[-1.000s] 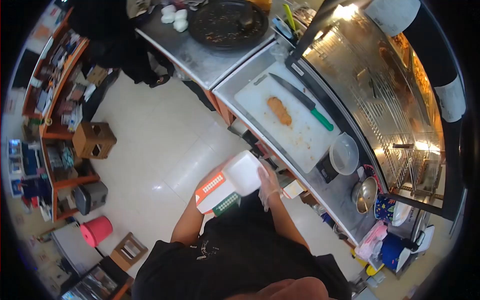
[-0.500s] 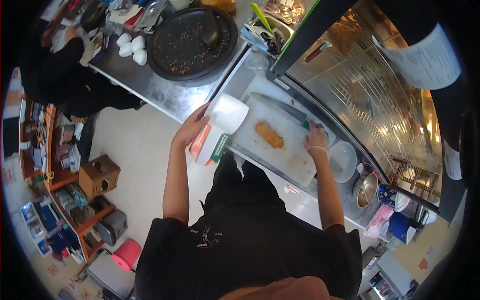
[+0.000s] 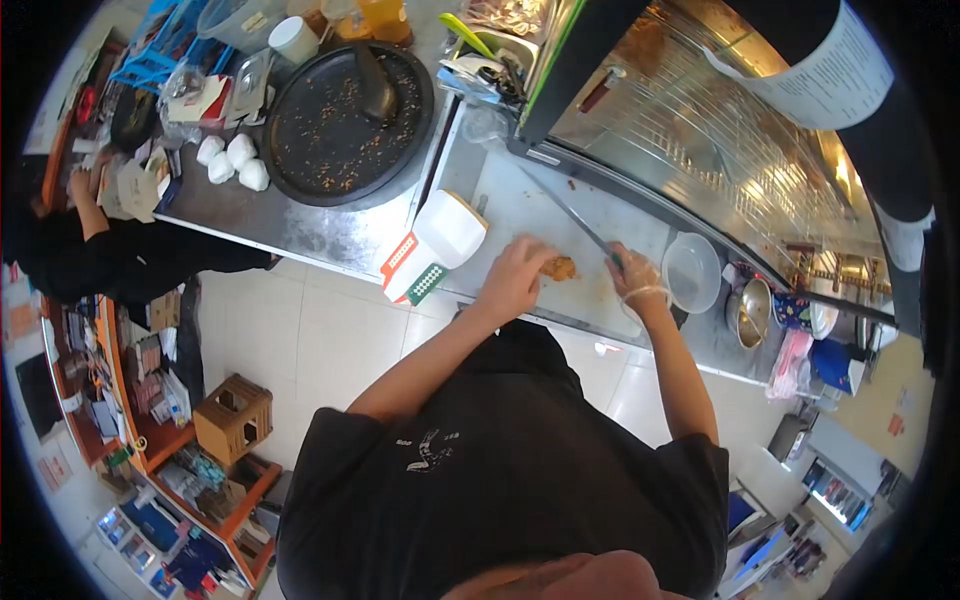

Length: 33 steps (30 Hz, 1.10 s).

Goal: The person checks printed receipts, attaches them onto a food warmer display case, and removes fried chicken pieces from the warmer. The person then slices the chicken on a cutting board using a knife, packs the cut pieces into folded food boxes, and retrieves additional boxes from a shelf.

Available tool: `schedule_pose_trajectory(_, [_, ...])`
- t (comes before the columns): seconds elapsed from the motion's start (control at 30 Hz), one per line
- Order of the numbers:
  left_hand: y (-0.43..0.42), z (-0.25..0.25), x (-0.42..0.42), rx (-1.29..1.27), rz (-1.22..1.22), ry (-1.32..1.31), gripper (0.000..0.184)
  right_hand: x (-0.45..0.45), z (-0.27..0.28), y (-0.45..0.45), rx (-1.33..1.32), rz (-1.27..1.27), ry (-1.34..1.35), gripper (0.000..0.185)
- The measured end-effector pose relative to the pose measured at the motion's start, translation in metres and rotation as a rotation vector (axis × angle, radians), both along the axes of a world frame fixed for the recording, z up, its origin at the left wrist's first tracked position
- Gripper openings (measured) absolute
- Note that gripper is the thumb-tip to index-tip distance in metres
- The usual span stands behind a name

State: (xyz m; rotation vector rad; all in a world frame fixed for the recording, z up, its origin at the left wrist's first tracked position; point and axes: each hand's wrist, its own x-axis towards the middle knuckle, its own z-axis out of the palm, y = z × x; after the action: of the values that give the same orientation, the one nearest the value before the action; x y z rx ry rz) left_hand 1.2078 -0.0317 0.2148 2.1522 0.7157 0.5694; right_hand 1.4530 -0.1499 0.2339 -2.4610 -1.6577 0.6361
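Note:
My right hand (image 3: 637, 274), in a clear glove with a band at the wrist, is closed round the dark green handle of a long knife (image 3: 573, 216). The blade points to the far left over the white cutting board (image 3: 515, 195). My left hand (image 3: 513, 278) is on the left part of a golden breaded cutlet (image 3: 560, 268), its fingers bent over it and partly hiding it. Left of the board, an open takeaway box (image 3: 452, 228), white inside with orange and green printed sides, lies at the counter's front edge, apart from both hands.
A round black tray (image 3: 325, 130) with crumbs and a dark scoop (image 3: 376, 90) stands at the left, beside several white lumps (image 3: 240, 150). Behind the board is a lit glass display case (image 3: 700, 130). A clear plastic bowl (image 3: 690, 272) sits right of my knife hand. Another person (image 3: 130, 250) is at far left.
My left hand has let go of the takeaway box, now on the counter, and moved right onto the cutlet. My right hand has picked the knife up off the board. The view has shifted.

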Motion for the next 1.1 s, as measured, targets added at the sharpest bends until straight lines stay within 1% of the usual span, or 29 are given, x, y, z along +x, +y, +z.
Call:
schedule_pose_trajectory(0.03, [-0.005, -0.008, 0.007, 0.034, -0.004, 0.071, 0.047, -0.007, 0.003, -0.017, -0.012, -0.076, 0.058, 0.028])
schedule_pose_trajectory(0.1, [-0.001, -0.041, 0.014, 0.006, 0.032, 0.106, 0.048, -0.017, 0.01, -0.045, -0.025, -0.222, 0.167, 0.025])
schedule_pose_trajectory(0.13, [0.0, -0.05, 0.017, -0.008, 0.05, 0.125, 0.049, -0.022, -0.002, -0.061, 0.015, -0.27, 0.194, 0.025])
schedule_pose_trajectory(0.2, [-0.002, -0.051, 0.018, -0.03, 0.038, 0.145, 0.048, -0.049, -0.01, -0.079, 0.184, -0.408, 0.288, 0.022])
schedule_pose_trajectory(0.27, [-0.009, -0.053, 0.021, -0.087, 0.014, 0.149, 0.047, -0.07, -0.015, -0.081, 0.165, -0.494, 0.278, 0.021])
schedule_pose_trajectory(0.3, [-0.011, -0.055, 0.023, -0.061, 0.007, 0.145, 0.046, -0.074, -0.033, -0.088, 0.233, -0.432, 0.244, 0.023])
schedule_pose_trajectory(0.37, [-0.018, -0.06, 0.024, -0.015, -0.006, 0.148, 0.045, -0.089, -0.027, -0.078, 0.132, -0.476, 0.268, 0.026])
schedule_pose_trajectory(0.43, [-0.025, -0.054, 0.021, -0.119, 0.014, 0.144, 0.046, -0.102, -0.022, -0.073, 0.046, -0.492, 0.333, 0.03])
schedule_pose_trajectory(0.47, [-0.027, -0.051, 0.019, -0.169, 0.028, 0.142, 0.047, -0.111, -0.019, -0.072, -0.006, -0.493, 0.319, 0.032])
schedule_pose_trajectory(0.53, [-0.033, -0.05, 0.011, -0.088, 0.001, 0.164, 0.049, -0.124, -0.013, -0.066, -0.099, -0.487, 0.285, 0.037])
schedule_pose_trajectory(0.57, [-0.034, -0.051, 0.009, -0.047, -0.013, 0.171, 0.05, -0.127, -0.019, -0.068, -0.151, -0.459, 0.232, 0.035])
schedule_pose_trajectory(0.67, [-0.035, -0.055, 0.006, -0.057, -0.036, 0.164, 0.053, -0.13, -0.025, -0.072, -0.142, -0.466, 0.199, 0.036])
schedule_pose_trajectory(0.77, [-0.029, -0.054, 0.018, -0.044, -0.044, 0.175, 0.053, -0.128, -0.014, -0.063, -0.205, -0.477, 0.172, 0.034])
schedule_pose_trajectory(0.87, [-0.025, -0.037, 0.031, 0.05, -0.015, 0.125, 0.049, -0.12, -0.02, -0.053, -0.205, -0.466, 0.141, 0.024])
schedule_pose_trajectory(0.97, [-0.005, -0.025, 0.061, 0.132, -0.022, -0.166, 0.037, -0.112, -0.016, -0.043, -0.233, -0.436, 0.129, 0.023])
schedule_pose_trajectory(1.07, [0.023, -0.016, 0.117, 0.117, -0.32, -0.298, 0.022, -0.111, -0.02, -0.047, -0.161, -0.349, 0.105, 0.023])
schedule_pose_trajectory(1.1, [0.026, -0.024, 0.136, 0.093, -0.414, -0.275, 0.019, -0.111, -0.023, -0.045, -0.191, -0.371, 0.111, 0.023])
